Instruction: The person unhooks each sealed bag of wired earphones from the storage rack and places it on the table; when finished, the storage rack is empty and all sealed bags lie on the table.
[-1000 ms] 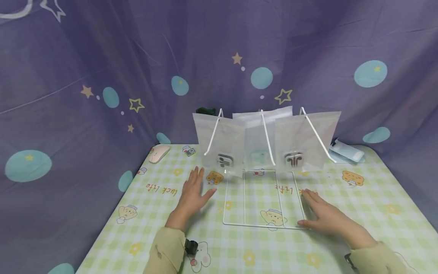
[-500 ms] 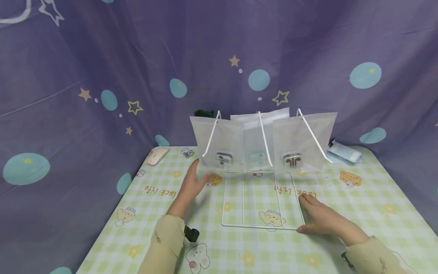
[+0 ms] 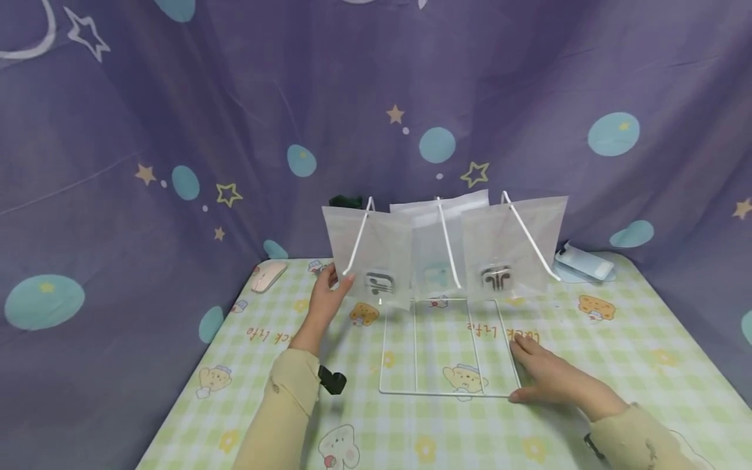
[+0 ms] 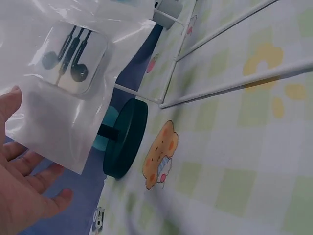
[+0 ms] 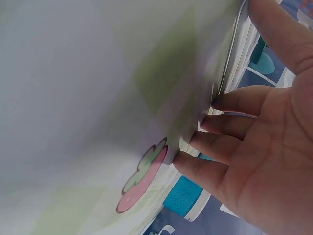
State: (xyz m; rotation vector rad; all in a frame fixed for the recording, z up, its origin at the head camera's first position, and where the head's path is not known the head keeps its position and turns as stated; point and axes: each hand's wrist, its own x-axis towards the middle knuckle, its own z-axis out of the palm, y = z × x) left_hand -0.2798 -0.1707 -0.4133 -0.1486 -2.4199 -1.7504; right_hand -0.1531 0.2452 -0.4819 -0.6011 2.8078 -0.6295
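Note:
A white wire rack [image 3: 449, 394] stands on the table, with clear plastic bags hanging on its three prongs. The left bag [image 3: 376, 245] holds black wired earphones in a small clear case [image 4: 71, 56]. My left hand [image 3: 325, 301] is at that bag's lower left edge, thumb in front and spread fingers behind it in the left wrist view. Beside the rack's front right corner, my right hand [image 3: 549, 372] rests on the table, its fingertips touching the cloth near the base wire. The middle bag [image 3: 437, 241] contains something pale teal; the right bag [image 3: 511, 241] contains dark earphones.
A pink mouse [image 3: 269, 277] lies at the back left. At the back right is a pale blue object [image 3: 584, 263]. A dark green round-based thing [image 4: 128, 139] stands behind the left bag. The green checked tablecloth [image 3: 264, 405] spreads in front.
My left hand has moved forward from the table to the left bag's lower edge. My right hand stays beside the rack's corner. The whole view has shifted slightly.

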